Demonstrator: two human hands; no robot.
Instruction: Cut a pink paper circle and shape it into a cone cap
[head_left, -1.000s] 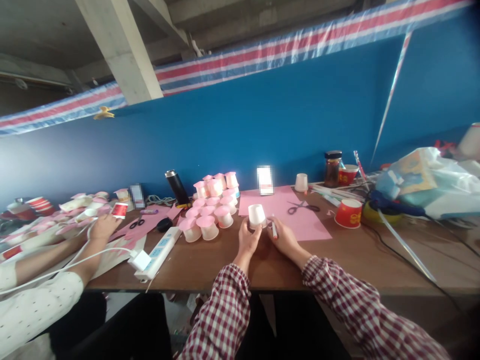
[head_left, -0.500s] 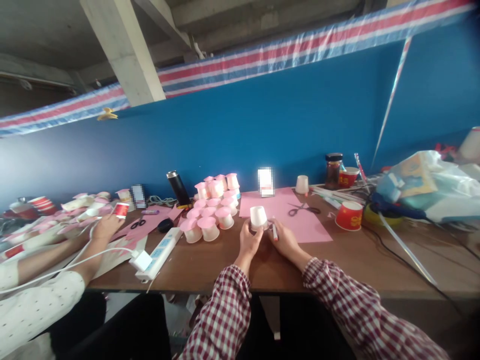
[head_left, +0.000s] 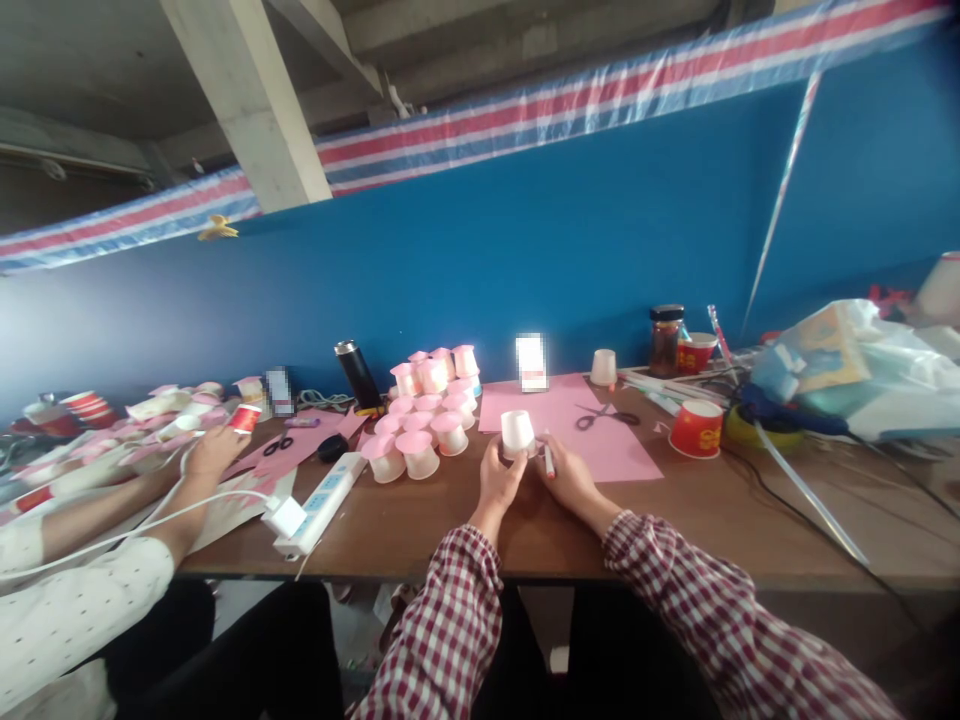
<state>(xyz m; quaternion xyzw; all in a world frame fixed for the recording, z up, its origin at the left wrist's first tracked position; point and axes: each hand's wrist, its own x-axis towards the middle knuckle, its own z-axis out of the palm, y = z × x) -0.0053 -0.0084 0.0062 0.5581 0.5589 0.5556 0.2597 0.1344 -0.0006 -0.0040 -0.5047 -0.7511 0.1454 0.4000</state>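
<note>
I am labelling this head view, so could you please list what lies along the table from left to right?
Co-worker's hand → white power strip → pink-topped cups → left hand holding a white cup → right hand with a marker → scissors → red cup → plastic bag.

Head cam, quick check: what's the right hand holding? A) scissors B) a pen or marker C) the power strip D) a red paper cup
B: the right hand grips a slim white marker with a red band, beside the upturned white cup in the left hand; the scissors lie apart on the pink sheet.
</note>
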